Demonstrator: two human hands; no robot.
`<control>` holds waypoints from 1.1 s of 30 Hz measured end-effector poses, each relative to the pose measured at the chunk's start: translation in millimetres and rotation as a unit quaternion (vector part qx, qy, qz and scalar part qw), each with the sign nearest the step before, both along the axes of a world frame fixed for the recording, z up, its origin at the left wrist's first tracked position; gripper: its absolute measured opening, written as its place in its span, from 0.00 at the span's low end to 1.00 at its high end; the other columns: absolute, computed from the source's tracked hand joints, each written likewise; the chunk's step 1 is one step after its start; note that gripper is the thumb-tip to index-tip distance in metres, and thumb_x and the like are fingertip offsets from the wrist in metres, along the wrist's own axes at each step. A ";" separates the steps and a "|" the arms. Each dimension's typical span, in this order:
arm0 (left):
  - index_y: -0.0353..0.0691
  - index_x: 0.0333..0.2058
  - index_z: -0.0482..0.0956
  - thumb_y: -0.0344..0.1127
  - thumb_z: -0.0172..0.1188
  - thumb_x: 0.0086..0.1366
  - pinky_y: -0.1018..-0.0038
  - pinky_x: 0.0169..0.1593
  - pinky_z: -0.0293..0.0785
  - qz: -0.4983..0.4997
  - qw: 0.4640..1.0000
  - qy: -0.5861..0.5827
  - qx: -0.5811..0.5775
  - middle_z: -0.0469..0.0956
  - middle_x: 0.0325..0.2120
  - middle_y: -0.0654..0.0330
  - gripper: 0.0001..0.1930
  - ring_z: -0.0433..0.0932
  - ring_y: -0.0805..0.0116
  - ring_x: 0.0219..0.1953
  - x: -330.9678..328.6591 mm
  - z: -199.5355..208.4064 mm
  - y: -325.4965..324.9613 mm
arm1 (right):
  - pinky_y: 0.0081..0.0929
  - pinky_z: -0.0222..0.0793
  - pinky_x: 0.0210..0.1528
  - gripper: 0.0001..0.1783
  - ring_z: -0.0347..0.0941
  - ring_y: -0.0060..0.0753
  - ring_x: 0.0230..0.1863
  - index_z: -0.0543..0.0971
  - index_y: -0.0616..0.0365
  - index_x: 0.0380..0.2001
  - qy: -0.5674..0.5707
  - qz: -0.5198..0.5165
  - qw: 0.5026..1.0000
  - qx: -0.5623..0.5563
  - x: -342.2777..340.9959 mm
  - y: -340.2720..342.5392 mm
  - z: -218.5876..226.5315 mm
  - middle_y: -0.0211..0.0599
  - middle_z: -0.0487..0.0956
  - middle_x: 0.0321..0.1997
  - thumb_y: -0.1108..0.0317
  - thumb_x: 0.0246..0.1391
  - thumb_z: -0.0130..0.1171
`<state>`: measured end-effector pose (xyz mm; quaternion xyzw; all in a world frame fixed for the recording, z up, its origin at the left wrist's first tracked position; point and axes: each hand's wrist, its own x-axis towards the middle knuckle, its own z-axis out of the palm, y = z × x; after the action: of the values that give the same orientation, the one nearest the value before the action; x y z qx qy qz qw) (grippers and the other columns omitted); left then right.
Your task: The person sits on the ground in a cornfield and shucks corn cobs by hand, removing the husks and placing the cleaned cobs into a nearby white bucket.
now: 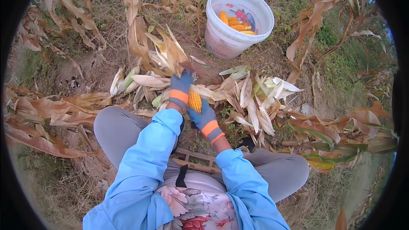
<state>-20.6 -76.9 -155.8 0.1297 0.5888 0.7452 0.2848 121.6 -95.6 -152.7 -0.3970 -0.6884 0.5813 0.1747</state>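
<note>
A bare yellow ear of corn [194, 102] stands out between my two gloved hands, in front of my lap. My right hand [203, 117] is closed round its lower part. Just beyond it, my left hand [182, 86] is closed on pale dry corn husk [174, 58] that fans out past the fingers. Part of the ear's far end is hidden by the left hand and husk. Both gloves are grey-blue with orange bands. Loose husks [252, 98] lie in a heap to the right of my hands, and several ears in husk [128, 80] lie to the left.
A white plastic bucket [217, 42] with several husked yellow ears [237, 24] in it stands beyond my hands, to the right. Dry corn stalks and leaves [55, 113] spread on both sides. My bent knees flank the work, with a slatted wooden piece [194, 160] between them.
</note>
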 end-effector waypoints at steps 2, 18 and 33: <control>0.35 0.33 0.73 0.32 0.47 0.58 0.75 0.26 0.69 0.005 0.999 -0.028 0.019 0.73 0.23 0.61 0.09 0.70 0.71 0.22 -1.2 2.4 0.6 | 0.26 0.66 0.41 0.33 0.71 0.31 0.39 0.65 0.64 0.48 0.062 -0.019 0.997 -0.031 1.0 -2.8 -10.1 0.45 0.73 0.41 0.56 0.41 0.60; 0.39 0.33 0.70 0.32 0.41 0.63 0.68 0.46 0.68 -0.125 0.930 -0.150 0.312 0.71 0.26 0.63 0.08 0.71 0.69 0.28 -2.8 14.7 -7.1 | 0.19 0.66 0.32 0.21 0.68 0.21 0.31 0.69 0.64 0.41 0.363 -0.041 0.807 -0.465 0.9 -8.7 -4.3 0.32 0.73 0.33 0.66 0.44 0.61; 0.31 0.44 0.68 0.51 0.61 0.48 0.66 0.42 0.70 -0.454 0.705 0.253 -0.482 0.73 0.40 0.49 0.31 0.73 0.55 0.40 17.9 -72.8 -7.8 | 0.24 0.66 0.33 0.23 0.68 0.24 0.30 0.67 0.64 0.42 0.241 -0.270 0.931 -0.054 32.1 47.2 -43.2 0.34 0.72 0.32 0.66 0.43 0.60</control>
<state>-2.7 -84.7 -228.6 0.4104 0.7876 0.0796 0.4527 153.7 -48.4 -195.9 -0.4245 -0.4605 0.6266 0.4639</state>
